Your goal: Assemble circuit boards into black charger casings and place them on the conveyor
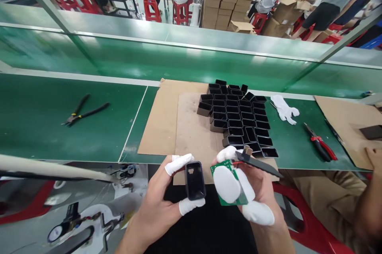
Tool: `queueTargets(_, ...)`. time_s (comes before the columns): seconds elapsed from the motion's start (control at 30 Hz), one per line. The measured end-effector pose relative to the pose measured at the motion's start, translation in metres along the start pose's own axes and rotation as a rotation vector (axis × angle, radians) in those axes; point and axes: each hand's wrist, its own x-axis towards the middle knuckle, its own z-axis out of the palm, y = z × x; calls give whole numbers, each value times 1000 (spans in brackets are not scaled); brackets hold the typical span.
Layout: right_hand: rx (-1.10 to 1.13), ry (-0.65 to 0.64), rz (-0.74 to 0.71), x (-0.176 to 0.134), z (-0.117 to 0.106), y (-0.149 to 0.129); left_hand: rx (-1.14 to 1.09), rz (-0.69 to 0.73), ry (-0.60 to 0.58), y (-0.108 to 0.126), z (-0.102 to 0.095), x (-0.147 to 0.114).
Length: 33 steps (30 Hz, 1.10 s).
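A small black plastic case point(195, 184), its open side toward me, is held between the thumb and fingers of my left hand point(162, 196). White covers sheathe the fingertips of both hands. My right hand point(262, 194) grips a green circuit board point(224, 201) with a white oval piece point(227, 184) on its face. Red wire and a flat black strip point(258, 163) show at the board's upper right, over the right hand's fingers. Case and board are apart, side by side above my lap. Just beyond them, many similar black cases point(234, 117) stand packed together on cardboard.
Cardboard sheets point(162, 115) cover the green bench point(125, 87). Black-handled cutters point(85, 113) lie left; a white glove point(283, 109) and red-black pliers point(320, 142) lie right. A co-worker's hand point(374, 156) is at the right edge. An air gauge point(55, 233) sits lower left.
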Motion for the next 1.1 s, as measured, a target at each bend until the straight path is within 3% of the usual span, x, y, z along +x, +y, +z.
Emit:
queueTargets(0.23,-89,-78,-85,-17,-10,-20,-15,110,25,2,18,0)
queueTargets(0.33,-133,-81,-167,-20,-15,-22,2,167,-12,5,23,3)
queueTargets(0.5,-211,-96,-187,-18,-21,-23,-24,208,-87,8,28,6)
queueTargets(0.83,-332,-145,-391,-9,-19,-21,-33,257,-99,18,29,11)
queueTargets(1.1,-379,-162,-399,-10,-18,-16,-74,238,-105,16,26,5)
